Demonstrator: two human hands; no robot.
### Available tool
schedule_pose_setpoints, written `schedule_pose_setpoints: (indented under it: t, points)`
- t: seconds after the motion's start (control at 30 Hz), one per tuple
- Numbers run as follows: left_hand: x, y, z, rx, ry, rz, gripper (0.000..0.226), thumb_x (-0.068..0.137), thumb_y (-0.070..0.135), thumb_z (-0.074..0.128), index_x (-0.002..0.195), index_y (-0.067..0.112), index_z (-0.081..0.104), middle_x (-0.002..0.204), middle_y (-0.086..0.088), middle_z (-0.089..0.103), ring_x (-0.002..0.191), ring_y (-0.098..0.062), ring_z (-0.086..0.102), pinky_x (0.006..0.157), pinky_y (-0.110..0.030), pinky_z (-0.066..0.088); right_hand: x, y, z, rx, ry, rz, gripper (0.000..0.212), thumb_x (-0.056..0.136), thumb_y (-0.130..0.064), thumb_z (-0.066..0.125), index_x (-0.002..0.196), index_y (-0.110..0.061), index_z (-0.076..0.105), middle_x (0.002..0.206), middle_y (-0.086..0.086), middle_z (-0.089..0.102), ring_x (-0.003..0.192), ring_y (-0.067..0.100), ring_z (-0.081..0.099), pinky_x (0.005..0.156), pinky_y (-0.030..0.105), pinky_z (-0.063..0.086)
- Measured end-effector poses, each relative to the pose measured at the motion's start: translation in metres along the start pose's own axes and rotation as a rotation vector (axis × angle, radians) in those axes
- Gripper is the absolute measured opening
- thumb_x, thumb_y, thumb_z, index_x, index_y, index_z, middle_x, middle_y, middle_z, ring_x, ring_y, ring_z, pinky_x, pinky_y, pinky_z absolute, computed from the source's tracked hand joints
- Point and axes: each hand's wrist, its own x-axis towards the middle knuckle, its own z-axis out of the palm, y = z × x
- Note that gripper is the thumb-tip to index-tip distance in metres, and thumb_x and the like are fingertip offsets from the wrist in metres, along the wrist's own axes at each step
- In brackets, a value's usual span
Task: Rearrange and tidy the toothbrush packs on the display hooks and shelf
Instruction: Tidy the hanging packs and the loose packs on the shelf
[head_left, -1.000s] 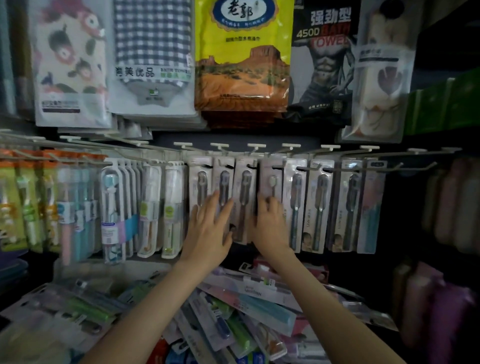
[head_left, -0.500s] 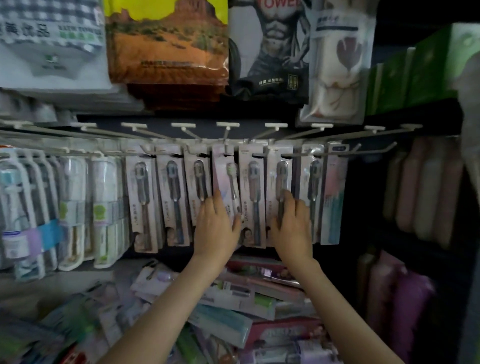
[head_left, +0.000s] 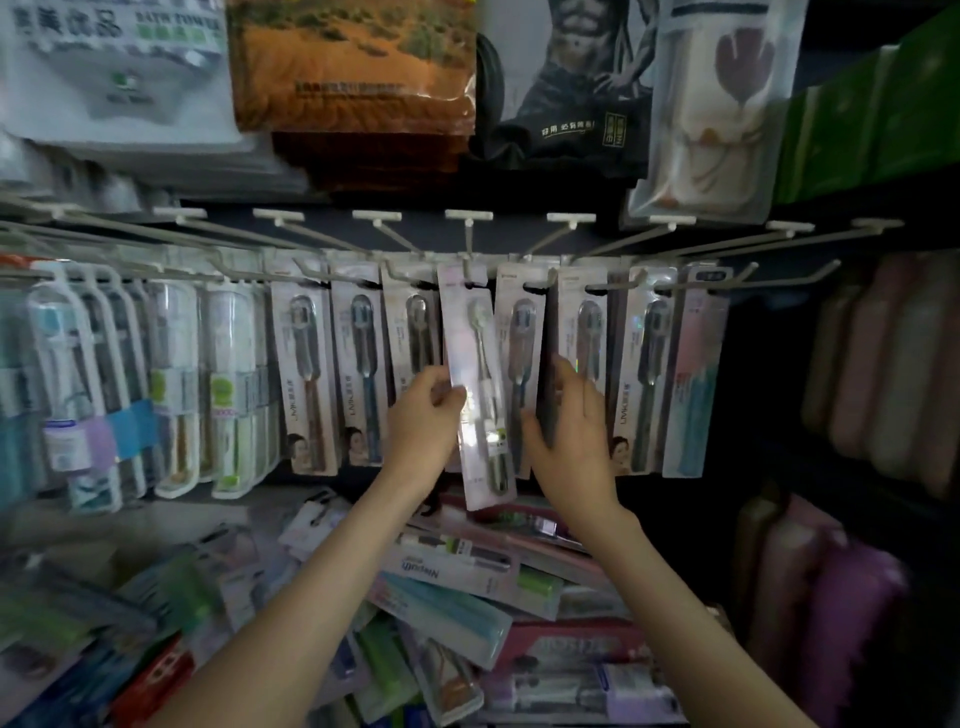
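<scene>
Forearms reach up; left hand pinches a pale pack, right hand curls its fingers round a neighbouring pack.

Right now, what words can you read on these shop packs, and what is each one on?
"BATH TOWEL": grey-white hanging towel pack, top left.
"LMK": sideways on the white hanging toothbrush card.
Chinese characters on the towel pack and the black hanging pack: too blurred.
Upside-down blue word on the white shelf pack: unclear.

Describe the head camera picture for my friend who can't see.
The left hand pinches a tilted pale toothbrush pack on the hooks; the right hand grips the dark-brush pack beside it. More packs lie piled below.
</scene>
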Motion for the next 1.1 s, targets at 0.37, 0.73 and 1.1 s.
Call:
schedule_pose_setpoints:
  t: [0.37, 0.73, 1.1]
  points:
    - [-0.024, 0.016, -0.039, -0.063, -0.085, -0.074, 0.005, 0.097, 0.016, 0.050, 0.100, 0.020, 0.050, 0.091, 0.002, 0.055, 0.084, -0.018, 0.056, 0.088, -0.045, 0.051, -0.008, -0.049, -0.004, 0.320, -0.184, 0.072, 0.048, 0.098, -0.021, 0.046, 0.143, -0.028, 0.030, 0.100, -0.008, 0.052, 0.082, 0.004, 0.053, 0.072, 0.018, 0.043]
    - [-0.059, 0.043, -0.075, -0.122, -0.139, -0.011, 0.018, 0.097, 0.014, 0.049, 0.087, 0.029, 0.047, 0.090, 0.003, 0.054, 0.081, -0.014, 0.055, 0.087, -0.046, 0.051, -0.021, -0.102, 0.000, 0.411, -0.209, 0.141, 0.061, 0.099, -0.002, 0.029, 0.147, -0.038, 0.016, 0.077, -0.018, 0.035, 0.047, -0.002, 0.041, 0.050, 0.012, 0.034]
    - [-0.078, 0.053, -0.070, -0.246, -0.359, -0.119, 0.009, 0.096, 0.008, 0.051, 0.105, 0.008, 0.052, 0.106, -0.010, 0.063, 0.090, -0.021, 0.067, 0.080, -0.037, 0.057, -0.019, -0.102, -0.040, 0.416, -0.241, 0.198, 0.065, 0.095, 0.009, 0.025, 0.142, -0.034, 0.036, 0.149, 0.009, 0.036, 0.127, 0.023, 0.033, 0.103, 0.033, 0.028]
